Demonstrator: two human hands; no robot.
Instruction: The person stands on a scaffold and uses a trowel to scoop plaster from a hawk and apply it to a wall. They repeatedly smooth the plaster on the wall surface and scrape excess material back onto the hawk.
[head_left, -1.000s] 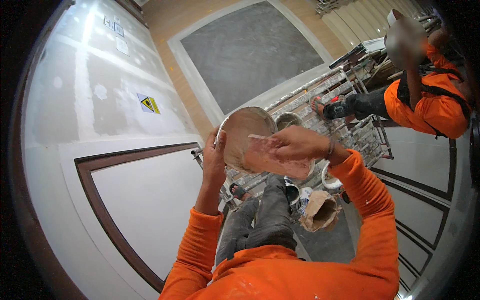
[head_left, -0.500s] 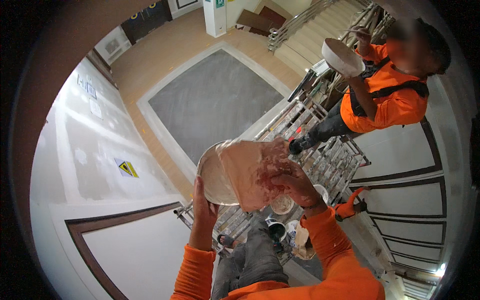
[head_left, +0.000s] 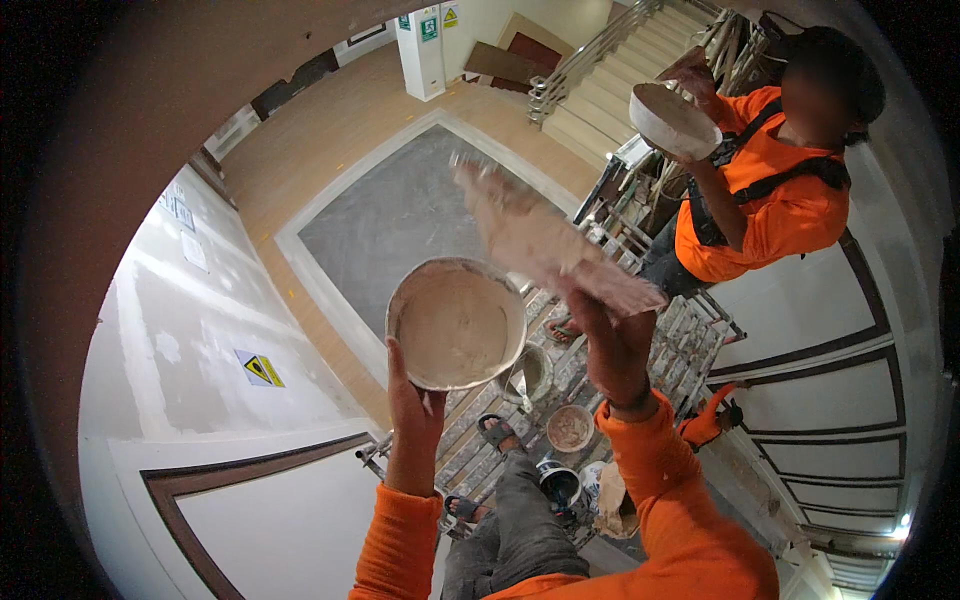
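My left hand (head_left: 412, 425) grips a round white bowl (head_left: 516, 350) by its near left edge, thumb up along the side. Pale pinkish-beige plaster with a fairly smooth surface fills the bowl. My right hand (head_left: 612, 360) is closed on a wide, flat spreader (head_left: 530, 235) coated in the same plaster. The spreader is tilted, blurred by motion, and stands apart from the bowl, beyond it and to its right. Its handle is hidden by my hand and the plaster.
Below me is a plaster-spattered slatted platform (head_left: 470, 455). It bears a pail (head_left: 541, 362), a small tub (head_left: 570, 428), a dark-mouthed bucket (head_left: 558, 482) and a paper bag (head_left: 616, 505). A co-worker (head_left: 765, 225) at right holds another bowl (head_left: 672, 120). Walls flank both sides.
The spreader has lifted off the bowl and swung up and to the right in my right hand, uncovering the plaster. The bowl has tipped its open face more toward view.
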